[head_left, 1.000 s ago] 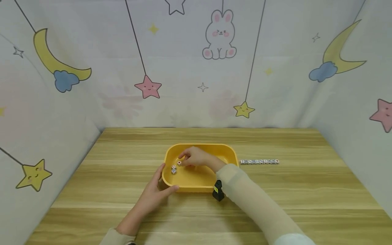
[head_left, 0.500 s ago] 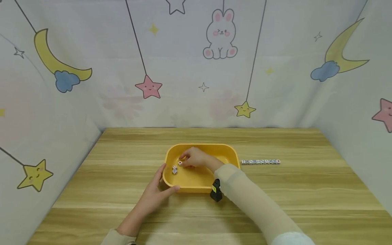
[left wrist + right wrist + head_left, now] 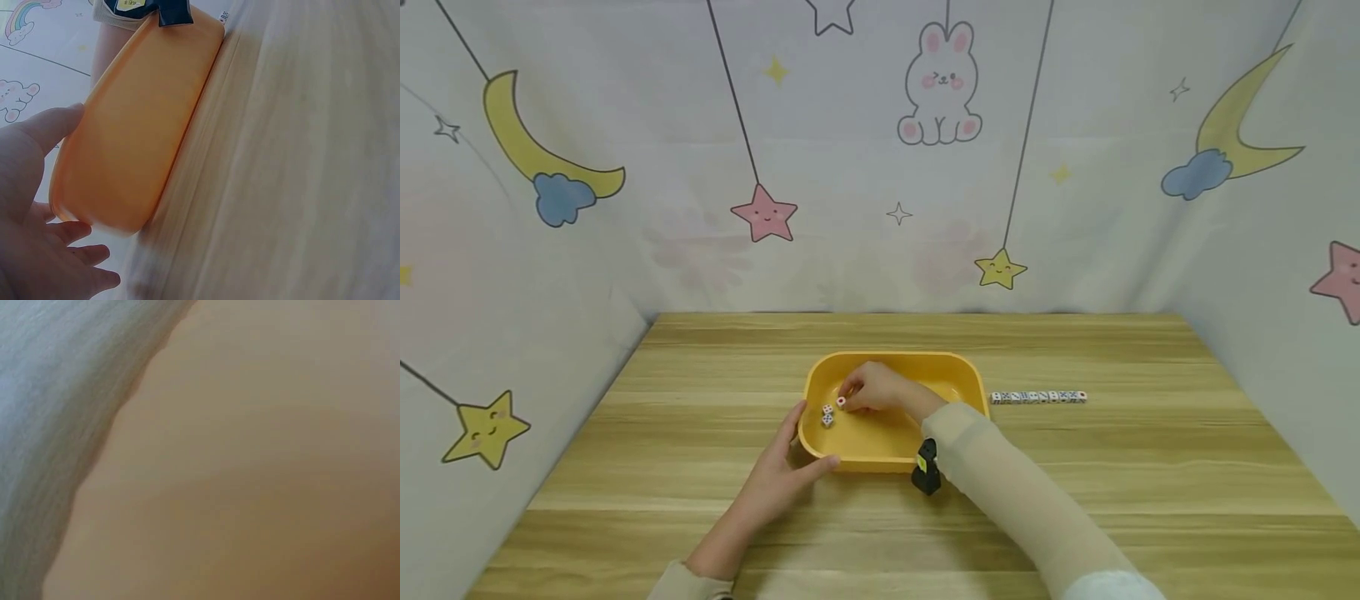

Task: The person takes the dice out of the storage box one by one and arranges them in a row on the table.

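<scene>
A yellow plastic tray (image 3: 880, 464) sits on the wooden table. My right hand (image 3: 876, 387) reaches down into it, fingertips pinching a small white die (image 3: 841, 402) with a red pip on top. Two more dice (image 3: 827, 414) lie close together at the tray's left end. My left hand (image 3: 778, 467) holds the near left corner, thumb on the front rim and fingers along the left end. The left wrist view shows the same left hand (image 3: 44, 187) against the tray's outer wall (image 3: 137, 125). Only blurred skin and a pale sleeve (image 3: 56, 425) fill the right wrist view.
A straight row of several dice (image 3: 1037, 397) stands on the table (image 3: 1112, 483) just right of the tray. A black device (image 3: 927, 471) on my right wrist hangs at the tray's front rim. White printed curtains (image 3: 850, 167) enclose the back and sides.
My right fingers have closed in slightly on the die with the red pip. The left hand, the tray and the row of dice look the same.
</scene>
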Demonstrator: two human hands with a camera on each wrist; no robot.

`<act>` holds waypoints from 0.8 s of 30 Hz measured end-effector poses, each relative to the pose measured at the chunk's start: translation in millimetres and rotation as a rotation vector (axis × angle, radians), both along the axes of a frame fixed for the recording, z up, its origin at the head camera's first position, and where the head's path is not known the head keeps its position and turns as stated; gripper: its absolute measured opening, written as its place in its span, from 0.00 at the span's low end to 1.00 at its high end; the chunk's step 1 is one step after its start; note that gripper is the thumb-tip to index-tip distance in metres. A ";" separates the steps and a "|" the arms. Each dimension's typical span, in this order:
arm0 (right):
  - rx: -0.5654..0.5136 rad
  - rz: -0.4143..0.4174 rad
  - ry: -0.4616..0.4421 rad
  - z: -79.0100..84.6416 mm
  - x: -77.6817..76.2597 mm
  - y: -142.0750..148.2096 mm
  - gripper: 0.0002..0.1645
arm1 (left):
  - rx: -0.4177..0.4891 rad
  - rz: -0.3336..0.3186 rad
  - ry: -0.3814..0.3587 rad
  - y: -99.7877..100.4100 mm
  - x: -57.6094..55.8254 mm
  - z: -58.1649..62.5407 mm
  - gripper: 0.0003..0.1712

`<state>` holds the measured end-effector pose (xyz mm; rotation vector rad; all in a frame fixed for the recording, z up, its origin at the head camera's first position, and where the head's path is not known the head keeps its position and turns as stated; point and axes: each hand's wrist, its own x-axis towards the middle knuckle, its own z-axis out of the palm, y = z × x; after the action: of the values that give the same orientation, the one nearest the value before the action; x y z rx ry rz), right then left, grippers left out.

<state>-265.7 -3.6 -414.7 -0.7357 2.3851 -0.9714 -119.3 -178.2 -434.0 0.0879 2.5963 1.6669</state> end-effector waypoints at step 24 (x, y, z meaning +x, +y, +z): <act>-0.201 0.101 0.026 36.6 15.2 27.0 0.14 | -0.020 0.002 -0.026 1.1 -1.4 1.2 0.55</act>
<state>-250.5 23.5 -378.2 -0.9382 2.2694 -1.1766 -120.7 -177.2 -432.7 0.0622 2.5943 1.6304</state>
